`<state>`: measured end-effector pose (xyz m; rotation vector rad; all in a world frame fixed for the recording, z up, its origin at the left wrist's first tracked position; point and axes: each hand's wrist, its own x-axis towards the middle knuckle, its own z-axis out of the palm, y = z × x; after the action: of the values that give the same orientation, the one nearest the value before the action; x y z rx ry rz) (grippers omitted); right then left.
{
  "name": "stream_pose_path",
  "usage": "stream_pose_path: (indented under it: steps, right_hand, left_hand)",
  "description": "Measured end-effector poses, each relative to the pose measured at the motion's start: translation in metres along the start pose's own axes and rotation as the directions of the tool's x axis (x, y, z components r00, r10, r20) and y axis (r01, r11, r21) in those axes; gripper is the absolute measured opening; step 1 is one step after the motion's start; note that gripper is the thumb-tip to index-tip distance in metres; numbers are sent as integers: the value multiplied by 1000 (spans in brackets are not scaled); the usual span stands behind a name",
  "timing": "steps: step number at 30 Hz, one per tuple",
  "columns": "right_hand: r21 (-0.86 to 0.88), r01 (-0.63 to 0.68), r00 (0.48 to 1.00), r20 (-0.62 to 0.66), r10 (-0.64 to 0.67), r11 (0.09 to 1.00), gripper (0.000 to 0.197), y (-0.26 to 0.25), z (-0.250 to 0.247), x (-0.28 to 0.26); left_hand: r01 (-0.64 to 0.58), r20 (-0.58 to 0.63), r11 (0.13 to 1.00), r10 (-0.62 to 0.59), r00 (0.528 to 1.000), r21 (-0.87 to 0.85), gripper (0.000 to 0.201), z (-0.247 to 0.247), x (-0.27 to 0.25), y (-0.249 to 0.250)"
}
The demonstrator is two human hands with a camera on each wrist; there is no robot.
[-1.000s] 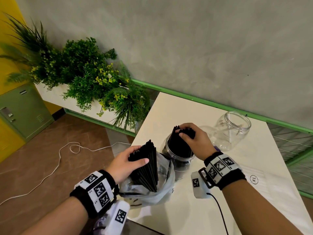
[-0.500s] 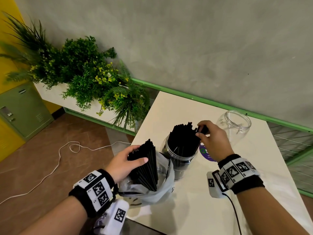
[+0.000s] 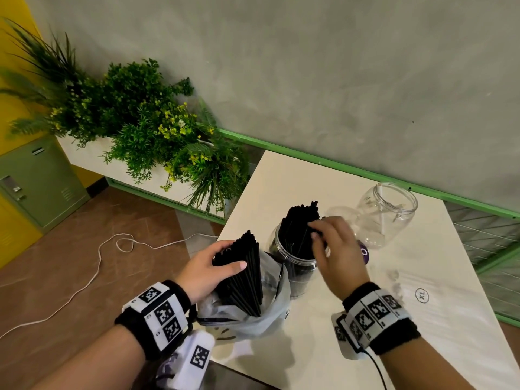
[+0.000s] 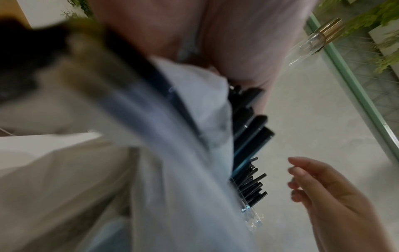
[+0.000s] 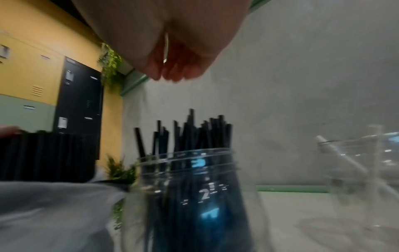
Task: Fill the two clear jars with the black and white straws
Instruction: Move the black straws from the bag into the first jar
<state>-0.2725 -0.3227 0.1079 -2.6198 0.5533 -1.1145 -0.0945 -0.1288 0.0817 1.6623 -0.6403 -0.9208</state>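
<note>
A clear jar (image 3: 292,257) packed with upright black straws (image 3: 301,220) stands near the table's left edge. My right hand (image 3: 319,235) hovers at the straw tops on the jar's right side, its fingers (image 5: 172,71) loosely bent and holding nothing. My left hand (image 3: 230,256) grips a thick bundle of black straws (image 3: 247,274) that stands in a clear plastic bag (image 3: 253,319) left of the jar. The second clear jar (image 3: 385,215) stands behind to the right, with one white straw (image 3: 380,209) leaning inside it.
The white table (image 3: 281,187) ends just left of the bag. A purple round thing (image 3: 364,251) lies between the jars. A round XL sticker (image 3: 421,295) sits at the right. A planter of green plants (image 3: 157,136) and a white cable (image 3: 112,249) are off to the left.
My right hand left the tops of the straws in the jar, swung to the right, and has come back beside them, empty. The left hand keeps its hold on the bundle.
</note>
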Motion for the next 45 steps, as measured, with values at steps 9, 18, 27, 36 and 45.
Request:
stream_pose_path:
  steps: [9,18,27,36,45]
  right_hand:
    - [-148,-241,899,339,278,959,32,-6,37,12]
    - [-30,-222,946,236,222,975,8,22,2,36]
    - [-125,-95,965,230,122,988,35,54,5,5]
    - [-73,-65,983,165,76,995,36,46,22,-3]
    - [-148,-7,977,209,39,989,43,17,39,46]
  left_hand:
    - [-13,-1,1000,13,1000,0,65,0,0,-2]
    - [-12,-2,1000,12,1000,-13,53,1,-4,3]
    - [-17,9,1000,18,1000,-26,66,3,-1,1]
    - [-24,14,1000,24,1000,-17,66,2,-2,3]
    - [-35,15,999,35,999,-27,66,2,-5,6]
